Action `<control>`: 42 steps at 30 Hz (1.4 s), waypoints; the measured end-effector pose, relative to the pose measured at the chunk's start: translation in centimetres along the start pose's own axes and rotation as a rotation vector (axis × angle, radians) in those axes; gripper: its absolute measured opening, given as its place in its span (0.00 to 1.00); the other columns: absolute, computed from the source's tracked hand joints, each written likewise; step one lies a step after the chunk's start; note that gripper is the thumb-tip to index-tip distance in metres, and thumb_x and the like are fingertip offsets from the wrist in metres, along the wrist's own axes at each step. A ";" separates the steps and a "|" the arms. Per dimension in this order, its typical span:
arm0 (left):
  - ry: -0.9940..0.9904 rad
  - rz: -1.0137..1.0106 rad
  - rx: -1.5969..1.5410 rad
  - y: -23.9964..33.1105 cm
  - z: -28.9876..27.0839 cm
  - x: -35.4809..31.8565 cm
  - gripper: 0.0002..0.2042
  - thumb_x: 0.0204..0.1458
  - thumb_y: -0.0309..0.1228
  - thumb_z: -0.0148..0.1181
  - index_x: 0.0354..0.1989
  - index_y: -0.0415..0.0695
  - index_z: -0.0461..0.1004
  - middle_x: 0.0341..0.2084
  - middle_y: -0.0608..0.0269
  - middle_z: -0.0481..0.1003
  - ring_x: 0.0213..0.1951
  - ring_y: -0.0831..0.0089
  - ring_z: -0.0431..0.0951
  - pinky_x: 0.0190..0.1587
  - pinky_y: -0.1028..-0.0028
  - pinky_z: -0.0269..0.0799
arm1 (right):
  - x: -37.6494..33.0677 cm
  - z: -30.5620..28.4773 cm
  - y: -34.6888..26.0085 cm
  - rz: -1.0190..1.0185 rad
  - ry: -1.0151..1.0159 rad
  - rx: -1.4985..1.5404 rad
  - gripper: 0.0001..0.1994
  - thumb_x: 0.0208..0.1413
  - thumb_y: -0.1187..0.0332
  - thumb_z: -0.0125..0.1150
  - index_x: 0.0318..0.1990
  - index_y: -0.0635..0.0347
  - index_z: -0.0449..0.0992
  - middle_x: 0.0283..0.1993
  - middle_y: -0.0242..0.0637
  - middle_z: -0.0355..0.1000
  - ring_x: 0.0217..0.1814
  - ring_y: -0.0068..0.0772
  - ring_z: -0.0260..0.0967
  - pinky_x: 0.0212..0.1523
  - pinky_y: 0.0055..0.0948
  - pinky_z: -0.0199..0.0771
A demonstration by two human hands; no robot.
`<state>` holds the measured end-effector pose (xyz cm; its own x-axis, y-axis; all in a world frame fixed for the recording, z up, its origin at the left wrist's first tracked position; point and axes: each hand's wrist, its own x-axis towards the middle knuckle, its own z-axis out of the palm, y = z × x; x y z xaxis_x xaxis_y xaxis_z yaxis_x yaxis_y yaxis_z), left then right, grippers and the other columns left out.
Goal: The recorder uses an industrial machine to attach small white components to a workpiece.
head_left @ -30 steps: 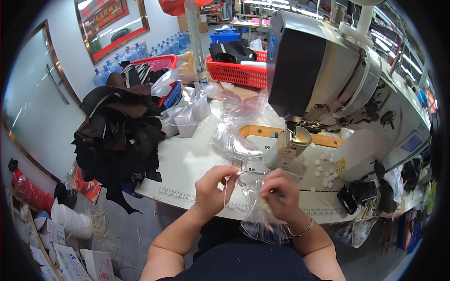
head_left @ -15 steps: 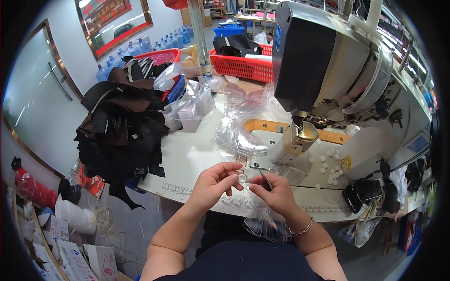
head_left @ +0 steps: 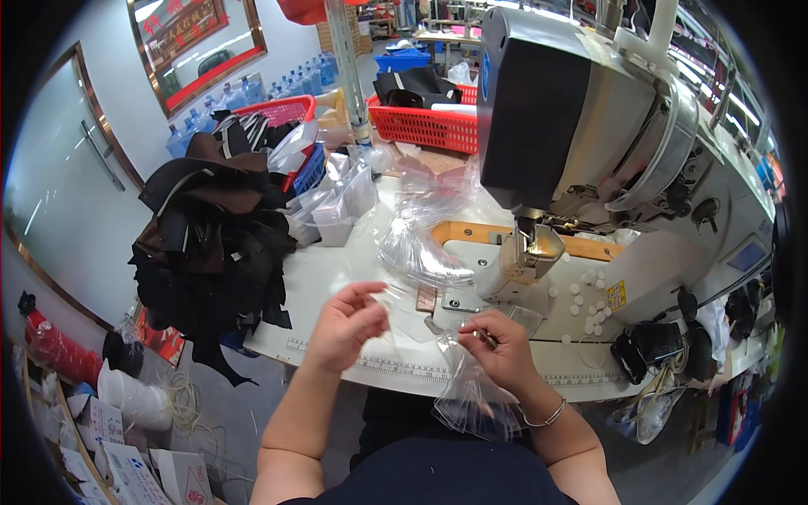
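Note:
My left hand (head_left: 343,330) is raised over the left part of the white sewing table (head_left: 316,273), a little blurred. Its index finger stretches out apart from the thumb, and I make out nothing held between them. A faint pale strand shows just beside it. My right hand (head_left: 498,347) is closed round small metal thread snips (head_left: 486,338), mostly hidden in the fingers, in front of the sewing machine's needle area. Several clear plastic pieces (head_left: 476,404) hang below that hand over the table's front edge; whether the fingers also grip them is hidden.
The sewing machine (head_left: 539,109) towers at the right. Several white discs (head_left: 596,316) lie beside its base. Clear plastic sheets (head_left: 421,244) are heaped behind my hands. A pile of black and brown pieces (head_left: 210,244) overhangs the left edge. Red basket (head_left: 425,126) stands at the back.
My hands have parted: the left moved away to the left, and the right stayed close to its place. The small white ring between them is no longer visible. The view shifted slightly.

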<state>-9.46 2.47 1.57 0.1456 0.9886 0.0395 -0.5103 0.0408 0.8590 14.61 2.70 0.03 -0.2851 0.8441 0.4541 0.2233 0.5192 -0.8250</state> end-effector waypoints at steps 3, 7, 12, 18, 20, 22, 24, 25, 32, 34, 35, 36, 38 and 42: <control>0.030 -0.003 0.109 1.4 0.9 0.9 0.15 0.47 0.23 0.55 0.45 0.39 0.65 0.26 0.64 0.71 0.30 0.76 0.74 0.30 0.82 0.69 | -0.5 -0.7 0.2 0.172 0.040 0.033 0.04 0.46 0.74 0.60 0.30 0.63 0.72 0.29 0.31 0.67 0.25 0.16 0.58 0.25 0.14 0.58; 0.051 0.159 0.291 0.6 2.5 2.7 0.12 0.48 0.24 0.55 0.41 0.38 0.66 0.32 0.59 0.73 0.31 0.75 0.74 0.33 0.81 0.68 | 0.1 -0.6 -1.4 -0.007 0.121 0.028 0.03 0.47 0.74 0.59 0.29 0.63 0.72 0.27 0.31 0.67 0.23 0.17 0.58 0.24 0.15 0.59; 0.027 0.125 0.259 3.0 1.8 9.5 0.14 0.47 0.25 0.55 0.43 0.41 0.63 0.30 0.61 0.71 0.25 0.78 0.71 0.28 0.82 0.67 | -1.5 -3.0 -0.6 -0.012 0.113 -0.111 0.03 0.45 0.75 0.60 0.28 0.63 0.72 0.25 0.34 0.68 0.24 0.23 0.63 0.24 0.19 0.62; -0.031 0.127 0.057 5.0 3.4 16.5 0.18 0.47 0.26 0.56 0.46 0.44 0.59 0.29 0.62 0.70 0.19 0.82 0.66 0.18 0.87 0.61 | -7.2 -6.7 2.5 0.295 0.361 -0.222 0.03 0.45 0.75 0.60 0.27 0.64 0.73 0.19 0.33 0.69 0.20 0.18 0.63 0.23 0.18 0.63; 0.051 0.101 0.235 3.6 1.8 18.4 0.17 0.48 0.28 0.56 0.46 0.44 0.61 0.30 0.63 0.70 0.20 0.80 0.71 0.16 0.86 0.62 | -9.1 -8.0 3.0 0.447 0.426 -0.183 0.02 0.46 0.76 0.58 0.27 0.65 0.73 0.16 0.27 0.65 0.18 0.12 0.59 0.19 0.14 0.57; 0.125 0.098 0.586 0.2 -1.7 20.8 0.16 0.48 0.29 0.55 0.47 0.42 0.65 0.30 0.62 0.70 0.18 0.76 0.73 0.17 0.83 0.65 | -10.7 -9.0 2.8 0.505 0.498 -0.188 0.02 0.47 0.76 0.57 0.26 0.64 0.73 0.15 0.25 0.63 0.17 0.11 0.57 0.18 0.14 0.54; 0.211 0.027 0.831 -2.9 -4.7 21.2 0.17 0.47 0.29 0.56 0.47 0.41 0.67 0.29 0.59 0.69 0.15 0.75 0.72 0.17 0.79 0.66 | -12.0 -9.8 3.1 0.519 0.488 -0.198 0.03 0.48 0.75 0.56 0.25 0.64 0.72 0.15 0.24 0.62 0.17 0.11 0.56 0.17 0.14 0.53; 0.215 0.053 0.928 -3.3 -5.3 20.9 0.18 0.47 0.31 0.56 0.47 0.40 0.67 0.30 0.56 0.70 0.18 0.72 0.73 0.22 0.76 0.68 | -12.6 -9.9 3.3 0.547 0.513 -0.194 0.03 0.48 0.75 0.57 0.25 0.64 0.72 0.15 0.24 0.62 0.17 0.11 0.55 0.17 0.14 0.53; 0.360 0.448 1.450 -4.1 -5.9 20.6 0.25 0.49 0.40 0.51 0.53 0.38 0.60 0.45 0.46 0.62 0.48 0.53 0.63 0.50 0.63 0.59 | -12.3 -8.9 4.7 0.493 0.492 -0.292 0.04 0.47 0.74 0.58 0.26 0.66 0.72 0.16 0.25 0.65 0.18 0.12 0.57 0.19 0.14 0.56; 0.382 0.655 1.487 -4.8 -4.3 20.9 0.30 0.50 0.42 0.49 0.58 0.38 0.51 0.57 0.47 0.52 0.58 0.49 0.52 0.57 0.62 0.51 | -12.3 -8.5 4.1 0.509 0.503 -0.289 0.03 0.46 0.75 0.58 0.26 0.65 0.73 0.17 0.27 0.66 0.18 0.14 0.59 0.21 0.15 0.58; 0.301 0.620 1.660 -5.3 -3.4 20.7 0.32 0.50 0.45 0.48 0.59 0.39 0.50 0.59 0.48 0.48 0.60 0.50 0.47 0.59 0.61 0.46 | -12.3 -8.4 3.8 0.526 0.511 -0.285 0.02 0.46 0.75 0.58 0.27 0.65 0.73 0.19 0.29 0.68 0.19 0.16 0.61 0.22 0.16 0.61; 0.193 0.588 1.819 -6.3 -1.4 20.4 0.33 0.50 0.49 0.46 0.59 0.39 0.49 0.61 0.49 0.43 0.62 0.50 0.41 0.61 0.61 0.41 | -12.9 -8.7 4.4 0.496 0.530 -0.375 0.02 0.45 0.75 0.58 0.27 0.63 0.73 0.20 0.32 0.69 0.21 0.19 0.63 0.24 0.18 0.62; 0.015 0.384 1.865 -7.7 -5.3 22.2 0.37 0.48 0.53 0.44 0.59 0.38 0.47 0.61 0.50 0.45 0.63 0.51 0.40 0.62 0.61 0.39 | -12.8 -8.3 5.6 0.425 0.508 -0.540 0.02 0.45 0.75 0.58 0.27 0.60 0.74 0.25 0.38 0.70 0.25 0.30 0.66 0.27 0.23 0.65; -0.037 0.391 1.741 -5.8 -6.2 21.7 0.32 0.50 0.48 0.46 0.60 0.43 0.49 0.61 0.52 0.46 0.62 0.51 0.41 0.61 0.62 0.42 | -12.5 -10.7 5.6 0.236 0.565 -0.694 0.01 0.46 0.75 0.56 0.27 0.60 0.73 0.25 0.38 0.68 0.25 0.34 0.65 0.26 0.27 0.64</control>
<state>-8.61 24.61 -5.75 0.2775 0.8975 0.3427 0.8765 -0.3825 0.2922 29.41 -3.50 -6.69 0.2949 0.7833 0.5473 0.7783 0.1354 -0.6132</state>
